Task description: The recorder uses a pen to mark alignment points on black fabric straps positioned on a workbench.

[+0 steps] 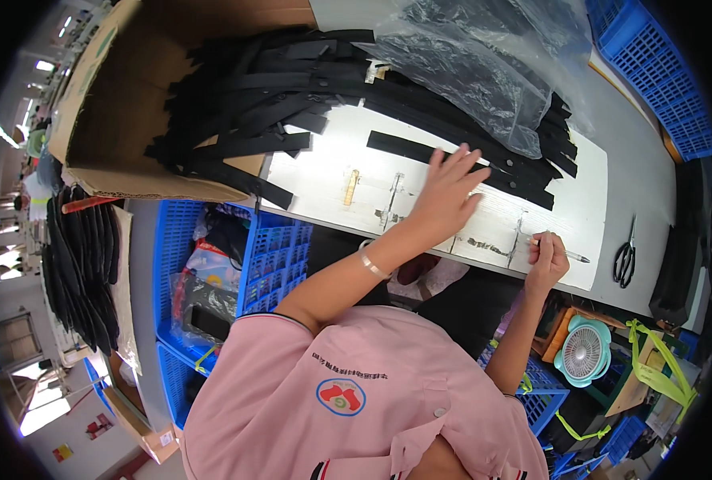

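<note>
**Flat hand on strap, pen at the board edge**

While the left hand [446, 190] lies flat with fingers spread wide across a black strap [460, 164] on the white board [324, 152], the right hand [546, 260] pinches a thin pen [568, 255] between thumb and fingers at the board's near edge. The strap runs lengthways over the board, its far end slipping under a heap of more black straps [252, 104] that spills out of a cardboard box [116, 120] to the left. A crumpled clear plastic bag [484, 72] covers the heap's right part. Metal guides [392, 200] are fixed to the board close by the left hand. Scissors [625, 254] lie on the grey table [644, 168], well apart to the right.

Judgement: to mark cleanly, the spread palm should press evenly so the strap cannot creep, its edge kept snug against the guides, the pen tip held steady and upright before touching down. Blue crates [272, 256] stand below
</note>
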`<action>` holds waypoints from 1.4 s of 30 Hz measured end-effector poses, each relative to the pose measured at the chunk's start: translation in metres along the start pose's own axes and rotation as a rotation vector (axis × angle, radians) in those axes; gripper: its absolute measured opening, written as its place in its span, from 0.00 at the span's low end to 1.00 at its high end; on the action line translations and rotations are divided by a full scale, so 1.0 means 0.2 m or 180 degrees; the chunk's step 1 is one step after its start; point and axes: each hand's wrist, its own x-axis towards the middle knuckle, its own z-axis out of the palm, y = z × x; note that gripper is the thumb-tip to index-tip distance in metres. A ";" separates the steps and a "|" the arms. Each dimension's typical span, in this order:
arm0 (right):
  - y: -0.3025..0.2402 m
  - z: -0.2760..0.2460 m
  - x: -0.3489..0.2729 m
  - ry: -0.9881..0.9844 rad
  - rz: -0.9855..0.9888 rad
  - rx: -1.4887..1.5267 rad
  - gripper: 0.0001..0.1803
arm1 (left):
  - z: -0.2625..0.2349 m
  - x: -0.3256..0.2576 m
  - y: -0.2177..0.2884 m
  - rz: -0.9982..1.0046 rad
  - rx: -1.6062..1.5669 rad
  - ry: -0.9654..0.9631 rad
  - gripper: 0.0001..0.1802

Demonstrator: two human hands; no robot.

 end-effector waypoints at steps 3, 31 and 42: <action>0.00 -0.01 0.01 -0.0019 0.0020 -0.0014 0.11 | -0.22 -0.26 -0.02 -0.0270 0.0357 0.0530 0.27; -0.20 0.25 -0.25 -0.0466 -0.1535 -0.1915 0.23 | 0.08 -0.09 0.10 -0.0065 -0.0638 -0.0406 0.31; -0.05 -0.01 -0.26 -0.0358 -0.1834 -0.3106 0.33 | -0.07 -0.36 0.06 0.0153 0.0490 -0.0348 0.27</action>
